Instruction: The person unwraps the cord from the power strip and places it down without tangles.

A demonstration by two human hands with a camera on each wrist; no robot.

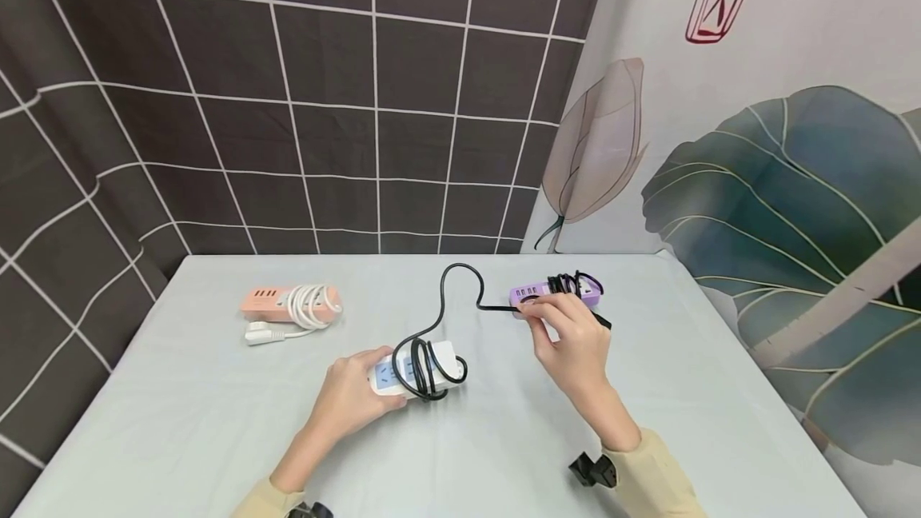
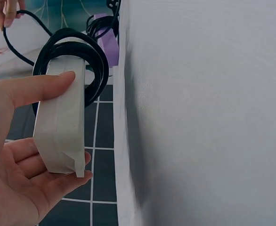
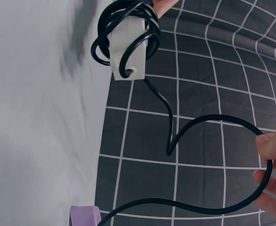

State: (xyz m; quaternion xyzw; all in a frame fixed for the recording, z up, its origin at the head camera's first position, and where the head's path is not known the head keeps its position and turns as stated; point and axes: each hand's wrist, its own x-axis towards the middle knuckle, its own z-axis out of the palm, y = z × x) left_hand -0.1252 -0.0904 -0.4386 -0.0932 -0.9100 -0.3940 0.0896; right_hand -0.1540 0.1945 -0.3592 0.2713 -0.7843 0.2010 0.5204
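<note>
The white power strip [image 1: 444, 358], at the middle of the table [image 1: 460, 462], appears rigid and fairly light. I expect its smooth plastic shell to slip under a loose hold; take it across the long sides, at the end clear of windings. My left hand [image 1: 352, 394] holds it there, thumb opposing fingers. The black cord [image 3: 218, 117], round and matt, looks pliable but springy; pinch it lightly and avoid kinks. My right hand [image 1: 572, 338] pinches it between thumb and fingertips. Just behind that hand: a purple power strip [image 1: 540, 288], black-wound. Far left: a boxy orange-pink power strip [image 1: 269, 308] wrapped in white cord [image 1: 308, 306]. Behind: creased, grid-printed cloth [image 1: 327, 142].
</note>
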